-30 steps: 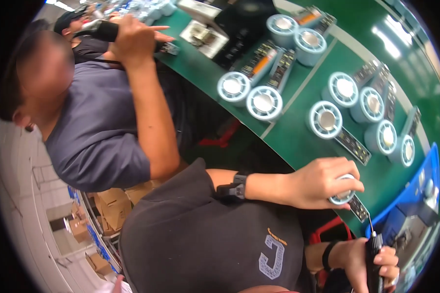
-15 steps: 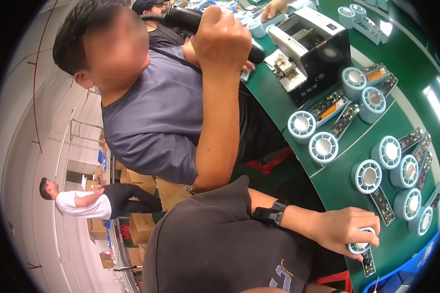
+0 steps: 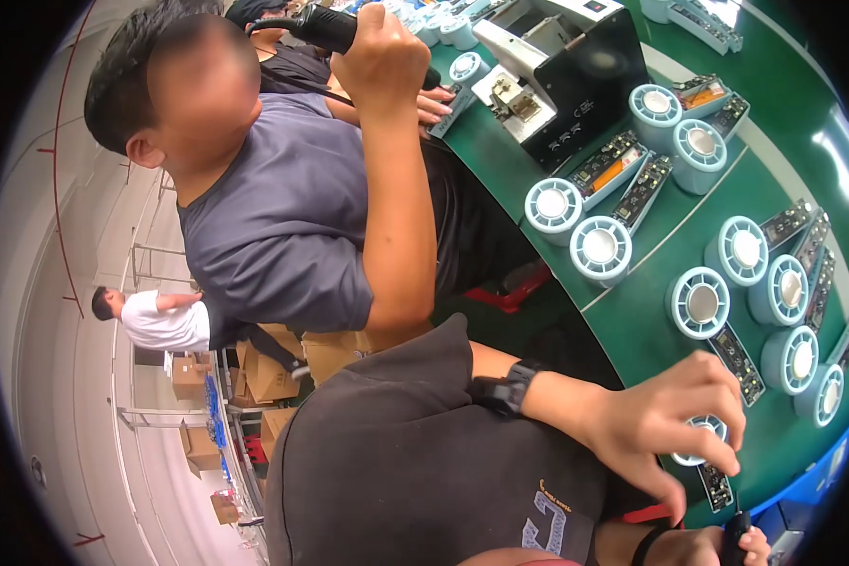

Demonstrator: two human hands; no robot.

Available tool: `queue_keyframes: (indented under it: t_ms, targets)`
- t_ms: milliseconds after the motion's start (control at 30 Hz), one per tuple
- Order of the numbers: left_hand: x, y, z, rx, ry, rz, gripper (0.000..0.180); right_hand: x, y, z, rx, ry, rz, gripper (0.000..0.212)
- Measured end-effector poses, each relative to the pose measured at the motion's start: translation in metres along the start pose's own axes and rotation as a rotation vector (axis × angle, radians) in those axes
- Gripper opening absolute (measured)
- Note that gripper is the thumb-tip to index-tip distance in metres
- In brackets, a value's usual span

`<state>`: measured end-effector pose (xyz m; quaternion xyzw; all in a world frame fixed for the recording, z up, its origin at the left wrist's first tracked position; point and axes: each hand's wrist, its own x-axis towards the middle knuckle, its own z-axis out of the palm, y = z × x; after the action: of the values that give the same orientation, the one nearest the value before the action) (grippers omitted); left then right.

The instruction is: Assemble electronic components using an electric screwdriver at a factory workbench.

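Note:
My left hand (image 3: 674,420), with a black watch (image 3: 507,389) on its wrist, hovers with curved fingers apart over a light-blue round-headed device (image 3: 706,440). An exposed circuit board (image 3: 716,484) runs from the device's head. Whether a fingertip touches the device I cannot tell. At the lower edge my right hand (image 3: 703,547) grips a black-handled screwdriver (image 3: 737,533), its thin shaft pointing up toward the circuit board. Close by lies another light-blue device (image 3: 701,303) with its board bare.
Several similar devices (image 3: 789,291) stand on the green table (image 3: 623,330). A black and silver machine (image 3: 575,90) sits farther off. Beside me a co-worker (image 3: 302,217) raises a black corded tool (image 3: 335,33). A blue bin (image 3: 821,472) is at the lower right; cardboard boxes (image 3: 269,368) lie behind.
My left hand has lifted and opened off the device's round head. My right hand has come into view at the lower edge with the screwdriver. The whole view has shifted slightly.

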<state>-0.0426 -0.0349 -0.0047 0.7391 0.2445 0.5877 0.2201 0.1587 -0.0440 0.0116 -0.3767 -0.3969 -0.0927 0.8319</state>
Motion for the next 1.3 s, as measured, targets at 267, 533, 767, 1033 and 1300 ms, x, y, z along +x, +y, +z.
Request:
queue_keyframes:
  t_ms: [267,533,767,1033,1300]
  targets:
    - [0.056,0.002,-0.057,-1.835,-0.065,-0.146,0.079,-0.004,0.005,0.001,-0.122,0.041,-0.012,0.053]
    - [-0.007,-0.011,-0.006,-0.299,0.041,-0.128,0.042,-0.011,0.008,-0.011,-0.172,0.103,-0.125,0.058]
    - [-0.016,-0.008,0.006,0.000,-0.190,-0.099,0.034,-0.006,0.003,-0.014,0.013,0.093,0.030,0.067]
    - [-0.013,-0.012,0.006,-0.147,-0.220,-0.199,0.030,-0.011,-0.005,-0.031,-0.123,-0.237,-0.025,0.066]
    - [0.003,-0.005,0.010,0.023,-0.297,-0.284,0.061,0.065,-0.051,-0.044,-0.051,-0.131,-0.252,0.060]
